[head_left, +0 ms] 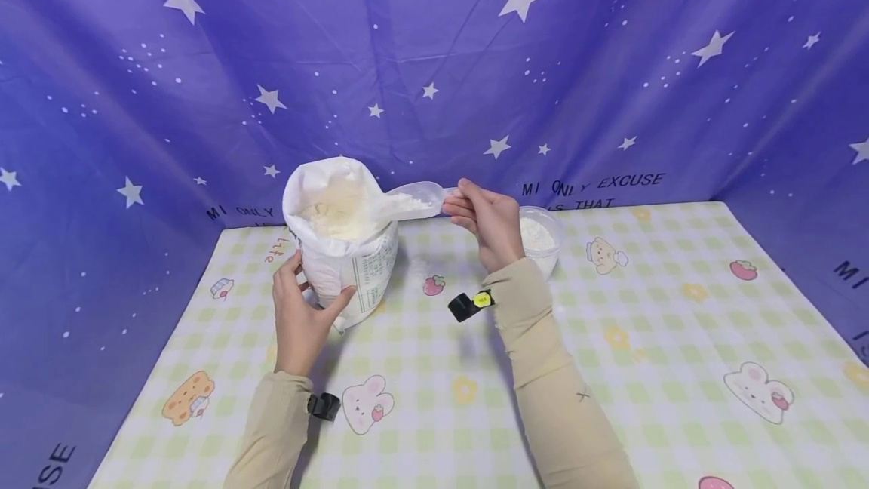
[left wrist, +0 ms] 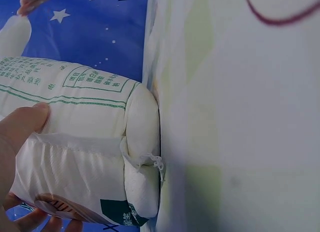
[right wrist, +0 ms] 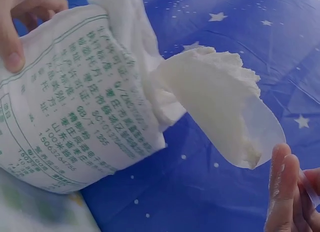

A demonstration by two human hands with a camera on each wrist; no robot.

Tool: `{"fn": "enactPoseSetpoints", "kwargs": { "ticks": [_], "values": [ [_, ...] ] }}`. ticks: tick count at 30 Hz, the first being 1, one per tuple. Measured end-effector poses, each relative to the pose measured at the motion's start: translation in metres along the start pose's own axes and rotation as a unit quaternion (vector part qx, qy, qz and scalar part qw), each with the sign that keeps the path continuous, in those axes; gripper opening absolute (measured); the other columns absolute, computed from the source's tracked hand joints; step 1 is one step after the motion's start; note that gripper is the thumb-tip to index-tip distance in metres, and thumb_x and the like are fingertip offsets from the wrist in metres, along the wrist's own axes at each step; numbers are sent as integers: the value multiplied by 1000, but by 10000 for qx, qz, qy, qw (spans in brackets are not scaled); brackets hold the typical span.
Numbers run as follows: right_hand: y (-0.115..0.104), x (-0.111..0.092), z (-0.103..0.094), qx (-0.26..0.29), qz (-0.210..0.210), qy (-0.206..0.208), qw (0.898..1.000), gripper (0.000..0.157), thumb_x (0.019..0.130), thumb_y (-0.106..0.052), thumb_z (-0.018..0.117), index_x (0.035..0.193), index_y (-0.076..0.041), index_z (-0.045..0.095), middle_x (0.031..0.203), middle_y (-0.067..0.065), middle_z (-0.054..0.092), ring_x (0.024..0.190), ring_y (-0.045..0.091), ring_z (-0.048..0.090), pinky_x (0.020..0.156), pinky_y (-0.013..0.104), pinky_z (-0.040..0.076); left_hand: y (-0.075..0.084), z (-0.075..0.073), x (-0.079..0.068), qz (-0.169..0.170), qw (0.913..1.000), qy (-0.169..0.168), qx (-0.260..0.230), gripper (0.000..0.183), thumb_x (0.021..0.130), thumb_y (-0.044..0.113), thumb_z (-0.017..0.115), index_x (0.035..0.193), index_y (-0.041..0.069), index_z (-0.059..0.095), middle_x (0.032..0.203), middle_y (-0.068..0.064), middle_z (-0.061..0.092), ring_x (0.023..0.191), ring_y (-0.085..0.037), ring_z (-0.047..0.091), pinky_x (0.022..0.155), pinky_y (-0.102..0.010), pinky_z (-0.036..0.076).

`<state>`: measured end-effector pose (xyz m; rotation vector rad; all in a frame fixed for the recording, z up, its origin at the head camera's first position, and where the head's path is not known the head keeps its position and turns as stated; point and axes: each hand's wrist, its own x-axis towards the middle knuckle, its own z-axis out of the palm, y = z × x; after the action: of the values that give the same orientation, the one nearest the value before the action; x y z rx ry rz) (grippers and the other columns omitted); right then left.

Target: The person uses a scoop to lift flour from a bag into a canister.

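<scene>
A white cloth flour bag [head_left: 349, 278] with green print stands upright on the table, its top open and flour [head_left: 336, 210] inside. My left hand [head_left: 305, 315] grips the bag low on its near left side, thumb in front, as the left wrist view shows too. In my right hand [head_left: 490, 221] is the handle of a clear plastic scoop [right wrist: 220, 107], pinched between thumb and fingers. White flour [right wrist: 225, 65] heaps in the scoop, whose tip is at the bag's right rim. White powder dusts the right fingers [right wrist: 281, 187].
Just behind my right wrist, a clear round tub [head_left: 546, 251] holds white flour. The table wears a green checked cloth [head_left: 652, 368] with cartoon prints. A blue star-patterned curtain [head_left: 407, 36] rises close behind the bag and along both sides.
</scene>
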<state>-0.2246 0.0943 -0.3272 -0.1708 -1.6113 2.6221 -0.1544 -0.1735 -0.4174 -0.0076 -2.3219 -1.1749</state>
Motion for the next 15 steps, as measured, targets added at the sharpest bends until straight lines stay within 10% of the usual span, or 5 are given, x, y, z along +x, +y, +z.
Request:
{"fn": "enactPoseSetpoints", "kwargs": {
  "ticks": [15],
  "values": [
    [-11, -8, -41, 499, 126, 191, 9985, 17, 95, -18, 68, 98, -1, 71, 79, 6, 73, 71, 11, 72, 67, 16, 61, -2, 0, 0, 89, 10000, 12, -42, 92, 76, 23, 88, 146, 1, 33, 139, -21, 41, 130, -34, 41, 103, -42, 50]
  ]
}}
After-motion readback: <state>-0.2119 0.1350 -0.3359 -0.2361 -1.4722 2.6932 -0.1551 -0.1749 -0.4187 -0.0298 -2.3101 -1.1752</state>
